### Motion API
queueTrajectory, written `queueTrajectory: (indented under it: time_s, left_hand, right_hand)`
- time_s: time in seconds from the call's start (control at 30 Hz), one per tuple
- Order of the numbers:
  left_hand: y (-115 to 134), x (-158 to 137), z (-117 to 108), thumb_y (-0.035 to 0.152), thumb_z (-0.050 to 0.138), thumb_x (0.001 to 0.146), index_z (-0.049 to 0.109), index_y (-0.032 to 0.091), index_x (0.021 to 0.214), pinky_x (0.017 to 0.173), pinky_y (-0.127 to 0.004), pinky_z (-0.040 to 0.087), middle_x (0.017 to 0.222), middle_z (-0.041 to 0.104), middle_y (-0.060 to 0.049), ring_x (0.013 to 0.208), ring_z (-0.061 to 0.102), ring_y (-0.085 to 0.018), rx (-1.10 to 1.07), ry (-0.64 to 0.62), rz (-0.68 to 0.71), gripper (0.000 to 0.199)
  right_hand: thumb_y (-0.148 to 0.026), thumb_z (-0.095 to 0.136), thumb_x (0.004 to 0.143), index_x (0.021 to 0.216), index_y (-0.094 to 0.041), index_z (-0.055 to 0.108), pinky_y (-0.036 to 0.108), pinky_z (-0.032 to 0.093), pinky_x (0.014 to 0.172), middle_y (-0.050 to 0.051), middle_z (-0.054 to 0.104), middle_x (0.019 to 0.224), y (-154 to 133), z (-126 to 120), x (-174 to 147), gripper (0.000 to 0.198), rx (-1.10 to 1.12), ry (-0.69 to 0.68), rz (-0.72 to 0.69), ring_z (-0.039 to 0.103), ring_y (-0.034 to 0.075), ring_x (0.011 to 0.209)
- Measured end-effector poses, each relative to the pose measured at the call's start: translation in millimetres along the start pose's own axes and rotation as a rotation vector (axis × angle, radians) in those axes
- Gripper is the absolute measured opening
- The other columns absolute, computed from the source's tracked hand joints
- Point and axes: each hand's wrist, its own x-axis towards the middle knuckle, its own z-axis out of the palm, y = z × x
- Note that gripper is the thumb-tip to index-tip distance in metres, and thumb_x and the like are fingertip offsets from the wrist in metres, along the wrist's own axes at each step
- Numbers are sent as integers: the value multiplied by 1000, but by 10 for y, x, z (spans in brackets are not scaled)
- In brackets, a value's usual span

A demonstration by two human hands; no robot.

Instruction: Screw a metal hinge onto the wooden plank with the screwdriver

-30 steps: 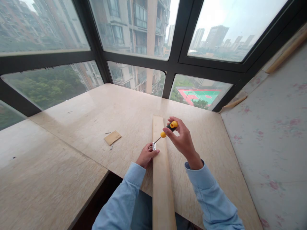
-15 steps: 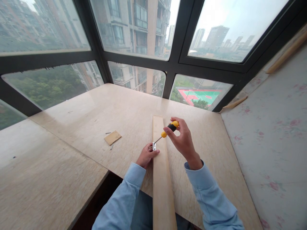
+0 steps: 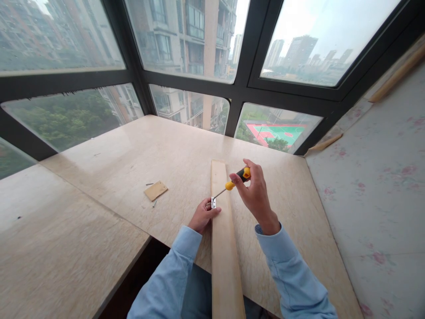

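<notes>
A long pale wooden board (image 3: 226, 257) runs from my lap onto the stone counter. At its left edge sits a small silver metal bracket (image 3: 213, 203), perhaps a hinge, with holes in it. My left hand (image 3: 203, 215) is closed around that edge, fingers at the bracket and thumb on the board's top. In my right hand (image 3: 257, 195), thumb and fingers grip the yellow and black handle of a screwdriver (image 3: 229, 185). Its shaft slants down to the left, and the tip meets the bracket. Whether a screw is under the tip is too small to tell.
Left of the board, a small wooden plate (image 3: 156, 191) with holes lies on the counter (image 3: 109, 186). One screw (image 3: 154, 203) is in front of it, another (image 3: 149, 184) behind. Dark-framed windows (image 3: 186, 84) border the back, and a flowered wall (image 3: 375, 186) stands at right.
My right hand has shifted slightly to the right on the screwdriver, and the handle has turned with its fingers. My left hand, the bracket and the board stay in place.
</notes>
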Motion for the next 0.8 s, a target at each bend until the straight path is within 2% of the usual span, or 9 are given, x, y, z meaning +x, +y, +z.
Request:
queueTrajectory:
  time_s: [0.07,0.13,0.2,0.3,0.4,0.5,0.6,0.7,0.8]
  left_hand:
    - [-7,9,-4,30,93,48,59,14,101,76,-32,52,88,71,-6,75,66,-17,0,3,-1,65]
    - [-12,16,-8,30,93,48,59,14,101,75,-32,53,89,71,-6,75,66,-18,-4,5,-5,65]
    - [-14,16,-12,29,93,48,59,14,101,76,-33,53,89,71,-6,75,67,-18,-11,7,-12,65]
    - [-13,7,-14,29,92,49,60,14,101,76,-34,53,90,72,-6,76,67,-19,-16,6,-14,64]
    - [-10,0,-13,28,92,49,60,14,101,77,-34,53,90,72,-7,76,67,-19,-21,1,-9,62]
    - [-11,2,-13,28,92,49,60,14,101,77,-34,53,89,72,-7,76,67,-19,-26,5,-11,63]
    - [-15,7,-16,27,92,49,59,14,101,76,-33,53,88,72,-7,74,67,-18,-25,6,-10,64]
    - [-19,11,-19,28,92,49,59,13,101,75,-33,53,85,72,-6,73,67,-18,-25,0,-12,64]
    - [-17,10,-19,28,92,48,58,14,102,76,-34,53,88,72,-7,74,67,-19,-32,4,-17,65]
  right_hand:
    - [-45,68,84,125,-21,55,43,57,83,10,60,105,25,-1,11,49,-17,16,13,60,22,93]
    - [-39,68,84,125,-22,52,42,57,86,8,62,108,54,-15,20,47,87,-29,51,62,21,96]
    - [-29,64,83,125,-23,49,43,55,94,8,63,115,72,-33,22,45,260,-122,81,63,22,108]
    - [-23,62,81,121,-25,46,46,47,106,11,57,133,62,-46,9,43,434,-250,76,55,24,127]
    - [-33,65,82,119,-25,44,49,45,106,13,54,134,29,-32,-11,44,302,-196,82,55,26,126]
    - [-51,64,84,115,-22,46,49,51,93,13,58,114,23,-22,-10,47,21,-58,123,61,26,104]
    - [-57,62,83,108,-20,50,46,54,82,9,58,97,63,-46,20,47,-96,-28,128,60,24,86]
    - [-46,67,82,112,-21,50,45,55,82,7,60,97,110,-89,56,43,-3,-72,132,61,22,84]
    - [-30,65,82,122,-24,45,44,53,95,9,59,116,114,-120,61,46,273,-194,95,63,23,106]
